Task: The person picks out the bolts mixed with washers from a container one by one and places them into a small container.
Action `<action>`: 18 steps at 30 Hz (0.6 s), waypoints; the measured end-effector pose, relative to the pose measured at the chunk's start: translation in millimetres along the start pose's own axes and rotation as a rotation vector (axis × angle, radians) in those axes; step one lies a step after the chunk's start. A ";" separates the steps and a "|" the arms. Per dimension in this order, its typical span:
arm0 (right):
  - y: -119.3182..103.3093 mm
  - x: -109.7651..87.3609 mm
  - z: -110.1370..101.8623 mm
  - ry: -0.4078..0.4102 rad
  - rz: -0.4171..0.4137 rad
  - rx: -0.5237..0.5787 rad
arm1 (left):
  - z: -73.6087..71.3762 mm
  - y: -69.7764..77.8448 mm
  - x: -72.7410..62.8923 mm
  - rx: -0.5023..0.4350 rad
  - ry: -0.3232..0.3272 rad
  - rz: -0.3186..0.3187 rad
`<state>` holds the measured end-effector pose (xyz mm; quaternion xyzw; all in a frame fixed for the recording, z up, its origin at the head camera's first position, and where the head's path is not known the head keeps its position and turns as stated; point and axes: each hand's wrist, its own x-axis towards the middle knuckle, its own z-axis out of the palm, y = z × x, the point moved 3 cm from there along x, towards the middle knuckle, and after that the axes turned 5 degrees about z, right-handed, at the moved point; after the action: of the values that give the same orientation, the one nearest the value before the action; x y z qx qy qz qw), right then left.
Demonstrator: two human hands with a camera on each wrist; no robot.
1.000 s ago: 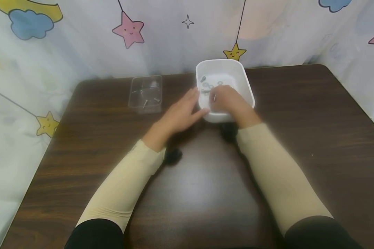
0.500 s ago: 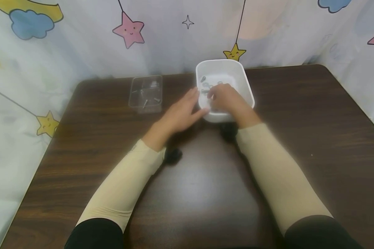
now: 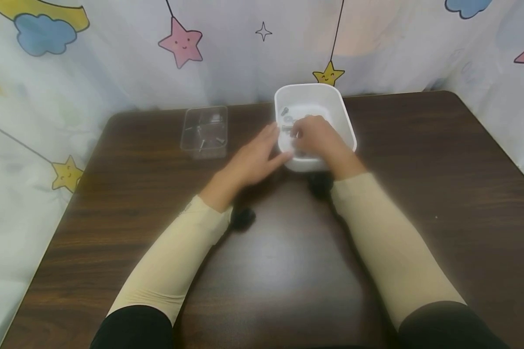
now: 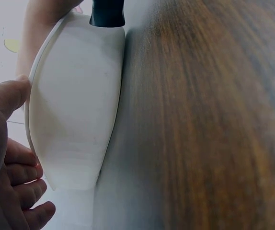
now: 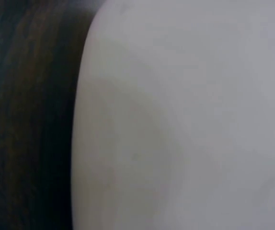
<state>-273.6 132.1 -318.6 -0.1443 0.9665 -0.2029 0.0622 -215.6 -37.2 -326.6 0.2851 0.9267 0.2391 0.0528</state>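
Observation:
A white plastic basin (image 3: 335,107) stands at the back of the table, with a few small screws (image 3: 285,111) and flat washers (image 3: 288,119) on its floor. My left hand (image 3: 254,156) rests against its left side, fingers extended along the rim. In the left wrist view the thumb (image 4: 14,93) touches the rim of the basin (image 4: 75,100). My right hand (image 3: 318,138) reaches inside over the hardware, fingers curled together at the tips. A small shiny metal piece (image 3: 298,135) shows at those fingertips. The right wrist view holds only the basin's outer wall (image 5: 185,120), blurred.
Left of the basin, a clear plastic box (image 3: 189,118) holds several thin screws (image 3: 202,144). Both containers stand near the back edge of the dark wood table (image 3: 262,291), before a patterned curtain (image 3: 236,53). Black wrist cameras (image 3: 243,219) sit under the forearms.
Inside the basin my right hand has shifted slightly up and left, its fingertips drawn closer together. My left hand stays put at the rim.

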 end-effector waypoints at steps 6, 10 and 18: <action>0.9 0.0 -1.3 0.012 0.006 0.060 | 1.8 -2.9 2.0 0.007 0.007 0.013; -0.4 -1.4 -5.0 0.056 -0.006 0.090 | 2.2 -3.4 2.3 0.003 0.009 0.009; -7.6 -4.9 -15.5 0.201 -0.038 0.131 | 0.5 -2.3 1.2 0.004 0.030 0.004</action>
<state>-269.8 132.7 -301.1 -0.1370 0.9497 -0.2801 -0.0295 -217.6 -38.0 -328.2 0.2835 0.9272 0.2418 0.0377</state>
